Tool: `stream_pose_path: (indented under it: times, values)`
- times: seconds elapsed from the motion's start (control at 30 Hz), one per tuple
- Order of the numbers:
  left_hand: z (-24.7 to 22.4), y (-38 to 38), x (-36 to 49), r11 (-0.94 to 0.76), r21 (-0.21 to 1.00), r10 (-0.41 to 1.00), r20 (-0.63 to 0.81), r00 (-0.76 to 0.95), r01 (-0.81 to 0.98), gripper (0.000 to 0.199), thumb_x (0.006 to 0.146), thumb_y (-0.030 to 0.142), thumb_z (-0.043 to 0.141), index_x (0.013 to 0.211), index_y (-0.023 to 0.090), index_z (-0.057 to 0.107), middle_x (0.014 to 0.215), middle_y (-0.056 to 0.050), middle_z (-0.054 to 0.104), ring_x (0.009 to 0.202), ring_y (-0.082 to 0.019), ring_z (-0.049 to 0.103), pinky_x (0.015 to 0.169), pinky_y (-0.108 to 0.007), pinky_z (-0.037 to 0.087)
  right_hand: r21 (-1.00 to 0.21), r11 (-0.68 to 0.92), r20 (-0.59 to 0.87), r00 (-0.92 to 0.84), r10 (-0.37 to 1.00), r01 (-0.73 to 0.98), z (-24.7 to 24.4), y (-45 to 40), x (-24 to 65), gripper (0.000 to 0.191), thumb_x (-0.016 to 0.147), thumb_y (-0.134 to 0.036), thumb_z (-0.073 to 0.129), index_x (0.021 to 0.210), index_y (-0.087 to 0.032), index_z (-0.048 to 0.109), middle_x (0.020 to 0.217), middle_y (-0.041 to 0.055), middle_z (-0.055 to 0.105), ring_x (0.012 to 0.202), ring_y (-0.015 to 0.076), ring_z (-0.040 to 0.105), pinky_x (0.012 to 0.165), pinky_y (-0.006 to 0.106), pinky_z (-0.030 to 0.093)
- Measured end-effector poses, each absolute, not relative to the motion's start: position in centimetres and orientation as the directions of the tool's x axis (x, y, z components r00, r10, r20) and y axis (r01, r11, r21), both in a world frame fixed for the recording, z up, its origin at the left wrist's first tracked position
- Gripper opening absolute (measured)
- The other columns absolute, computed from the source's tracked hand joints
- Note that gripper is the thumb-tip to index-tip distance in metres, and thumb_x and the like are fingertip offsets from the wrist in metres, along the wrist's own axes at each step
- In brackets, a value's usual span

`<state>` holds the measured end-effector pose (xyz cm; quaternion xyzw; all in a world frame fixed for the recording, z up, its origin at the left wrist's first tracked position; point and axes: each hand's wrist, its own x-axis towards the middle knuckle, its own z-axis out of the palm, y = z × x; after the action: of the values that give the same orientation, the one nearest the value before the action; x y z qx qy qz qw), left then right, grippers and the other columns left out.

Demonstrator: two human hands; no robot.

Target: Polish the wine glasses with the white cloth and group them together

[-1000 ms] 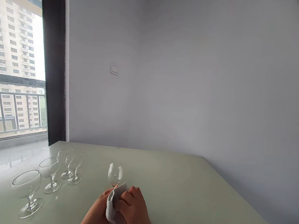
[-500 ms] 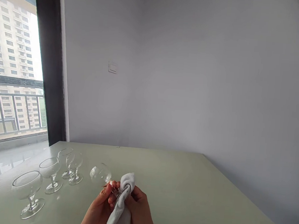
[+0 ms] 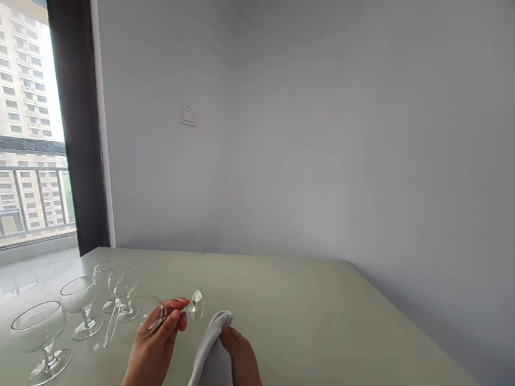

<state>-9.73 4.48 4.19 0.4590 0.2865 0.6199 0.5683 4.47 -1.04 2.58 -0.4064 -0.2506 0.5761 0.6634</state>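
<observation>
Four stemmed glasses (image 3: 78, 295) stand upright at the left of the pale green counter (image 3: 318, 320). To their right, a fifth glass (image 3: 137, 310) has just been drawn clear of the white cloth (image 3: 213, 365). It is gripped in the closed fingers of the left hand (image 3: 152, 343), tilted onto its side with the foot pointing right. The cloth is now kept apart from the glass, just beside it, and is gripped by the closed right hand (image 3: 241, 361).
</observation>
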Motion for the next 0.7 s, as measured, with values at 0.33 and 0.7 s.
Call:
stream_pose_path:
  times: [0.33, 0.7]
  values:
    - [2.6, 2.3, -7.2, -0.457, 0.883, 0.852, 0.47, 0.231, -0.109, 0.015, 0.069, 0.037, 0.066, 0.07, 0.023, 0.065, 0.078, -0.003, 0.064, 0.071, -0.019, 0.059, 0.065, -0.026, 0.049, -0.813, 0.136, 0.119, 0.067, 0.991, -0.566, 4.3, -1.5, 4.7, 0.039, 0.065, -0.05, 0.071, 0.072, -0.012, 0.062, 0.059, -0.0019, 0.051, 0.056, 0.0097, 0.041, 0.055, 0.022, 0.032]
    - [2.4, 1.6, -7.2, -0.349, 0.937, 0.937, 0.349, -0.018, 0.031, 0.032, 0.061, 0.052, 0.067, 0.071, 0.022, 0.064, 0.081, -0.004, 0.065, 0.074, -0.02, 0.06, 0.064, -0.027, 0.049, -0.952, 0.188, 0.105, 0.319, 0.942, -0.242, 1.7, -0.8, 3.1, 0.036, 0.065, -0.047, 0.066, 0.067, -0.011, 0.063, 0.056, -0.0025, 0.048, 0.057, 0.0116, 0.037, 0.054, 0.024, 0.03]
